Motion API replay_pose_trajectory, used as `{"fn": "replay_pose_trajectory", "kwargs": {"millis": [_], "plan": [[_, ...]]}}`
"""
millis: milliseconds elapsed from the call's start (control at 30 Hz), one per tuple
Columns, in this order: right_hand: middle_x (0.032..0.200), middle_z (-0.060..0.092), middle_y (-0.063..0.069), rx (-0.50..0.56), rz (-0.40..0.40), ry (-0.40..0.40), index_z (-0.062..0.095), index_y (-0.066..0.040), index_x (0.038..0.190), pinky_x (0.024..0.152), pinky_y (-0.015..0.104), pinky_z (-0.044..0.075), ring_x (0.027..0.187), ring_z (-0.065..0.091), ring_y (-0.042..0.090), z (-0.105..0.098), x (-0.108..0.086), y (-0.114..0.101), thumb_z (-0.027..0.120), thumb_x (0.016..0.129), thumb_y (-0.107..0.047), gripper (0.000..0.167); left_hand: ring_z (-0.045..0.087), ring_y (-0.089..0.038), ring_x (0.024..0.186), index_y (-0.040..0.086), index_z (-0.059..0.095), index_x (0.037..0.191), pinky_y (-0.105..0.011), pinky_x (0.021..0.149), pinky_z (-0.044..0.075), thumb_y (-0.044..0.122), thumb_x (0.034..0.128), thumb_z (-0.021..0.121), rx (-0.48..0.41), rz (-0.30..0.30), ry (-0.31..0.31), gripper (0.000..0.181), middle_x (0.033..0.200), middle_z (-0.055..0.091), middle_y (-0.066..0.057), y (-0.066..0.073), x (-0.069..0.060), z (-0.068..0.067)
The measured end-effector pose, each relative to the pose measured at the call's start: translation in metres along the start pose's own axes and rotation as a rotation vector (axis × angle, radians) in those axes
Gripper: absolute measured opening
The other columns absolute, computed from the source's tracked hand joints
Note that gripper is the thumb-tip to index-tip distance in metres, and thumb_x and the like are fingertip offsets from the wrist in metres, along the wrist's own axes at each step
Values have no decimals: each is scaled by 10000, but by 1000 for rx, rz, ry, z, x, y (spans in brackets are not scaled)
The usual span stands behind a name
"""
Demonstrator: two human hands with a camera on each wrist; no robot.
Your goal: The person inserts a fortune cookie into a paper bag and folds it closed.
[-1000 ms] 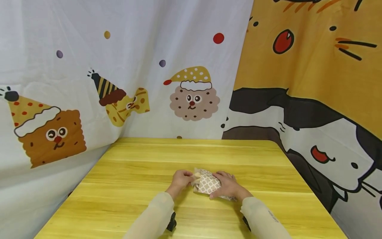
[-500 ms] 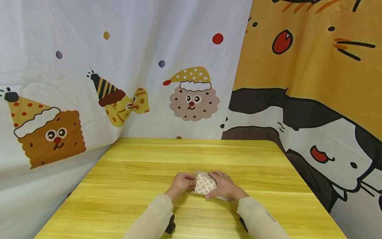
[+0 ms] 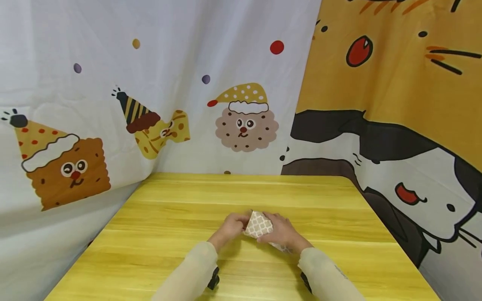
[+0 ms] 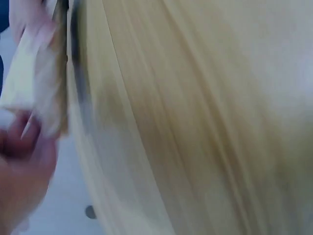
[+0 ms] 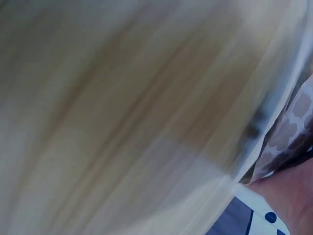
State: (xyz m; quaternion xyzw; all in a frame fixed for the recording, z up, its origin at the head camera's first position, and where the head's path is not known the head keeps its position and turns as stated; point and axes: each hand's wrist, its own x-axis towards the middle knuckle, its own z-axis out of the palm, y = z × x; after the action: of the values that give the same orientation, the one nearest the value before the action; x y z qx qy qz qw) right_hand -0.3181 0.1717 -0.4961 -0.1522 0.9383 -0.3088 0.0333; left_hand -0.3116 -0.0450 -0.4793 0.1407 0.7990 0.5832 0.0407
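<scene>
A beige packet with a white lattice pattern (image 3: 260,225) is held a little above the near middle of the table, its left end tilted up. My right hand (image 3: 280,230) grips it from the right, thumb on the near side and fingers over the far side. At the left end, my left hand (image 3: 233,225) pinches the packet's edge with curled fingers. In the left wrist view, the packet's plain tan side (image 4: 51,83) shows, blurred, above the left hand (image 4: 24,166). A corner of the patterned wrapping (image 5: 286,132) appears in the right wrist view. What is inside stays hidden.
The yellow wood-grain table (image 3: 188,200) spreads around both hands. A white cloth with cartoon biscuits (image 3: 169,50) hangs behind it, and an orange cartoon cloth (image 3: 391,92) hangs at the right. Black straps (image 3: 213,279) sit below both sleeves.
The packet has risen and tilted at its left end. Its loose, lighter left end, visible a second ago, is now out of sight. My right hand has shifted slightly left.
</scene>
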Motion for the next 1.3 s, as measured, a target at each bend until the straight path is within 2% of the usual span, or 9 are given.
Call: {"fn": "replay_pose_trajectory", "kwargs": {"millis": [100,167,300,400,633,767,1033,1167,1300], "plan": [[1407,460,221,49,56,120,331,-93,1547,999,600,386,1226,472,418,2,6,-4,836,709,-562,1085,601,-338,1101,-57,633,1237,-453,893,527,-17,994,460,37,69,236,301,1168,659,-191,6,1,-5],[1443,410,244,87,108,192,271,-99,1568,985,597,411,1257,445,442,3,8,-7,829,722,-564,1116,561,-342,1154,-34,533,1346,-485,924,503,175,1027,545,-8,27,320,382,1247,600,-192,9,0,-5],[1496,301,269,179,172,280,139,-97,1593,1026,602,385,1326,367,445,7,10,-15,826,704,-611,1236,578,-349,1126,-29,345,1466,-499,918,510,408,967,646,-144,-102,184,728,1286,550,-213,13,0,0],[1488,275,275,232,156,292,72,-79,1595,1037,590,382,1330,348,428,8,10,-23,820,684,-646,1308,642,-321,1032,-50,410,1422,-456,875,544,295,965,676,-227,-100,79,631,1223,615,-221,15,5,1],[1324,467,114,467,25,419,359,-90,1508,1010,529,418,1208,475,293,1,9,-36,817,801,-460,920,637,-173,923,7,634,1230,-364,841,544,184,982,649,-220,76,127,305,1049,698,-85,29,15,-17],[1239,557,56,454,9,388,538,-109,1340,948,509,468,1138,539,256,-1,8,-36,822,826,-365,640,576,-244,920,52,632,1131,-451,844,489,295,985,644,-186,26,55,284,969,630,-48,31,16,-25],[1111,678,18,505,-67,418,595,-128,1268,891,467,525,1017,635,227,-9,10,-40,805,852,-294,495,538,-258,1122,105,601,1120,-503,951,450,509,963,604,-166,-21,26,434,1127,587,-66,31,18,-27],[1035,692,19,500,-54,394,603,-124,1260,788,394,563,969,647,218,-11,10,-40,793,865,-288,468,498,-226,914,106,548,972,-443,823,433,544,969,570,-205,-22,37,439,947,516,-43,33,19,-28],[1090,675,15,483,-40,387,604,-132,1283,899,443,517,1009,627,203,-14,11,-41,772,875,-356,495,463,-265,857,68,523,935,-457,782,408,586,963,544,-205,-47,58,519,900,489,-56,35,19,-29]]}}
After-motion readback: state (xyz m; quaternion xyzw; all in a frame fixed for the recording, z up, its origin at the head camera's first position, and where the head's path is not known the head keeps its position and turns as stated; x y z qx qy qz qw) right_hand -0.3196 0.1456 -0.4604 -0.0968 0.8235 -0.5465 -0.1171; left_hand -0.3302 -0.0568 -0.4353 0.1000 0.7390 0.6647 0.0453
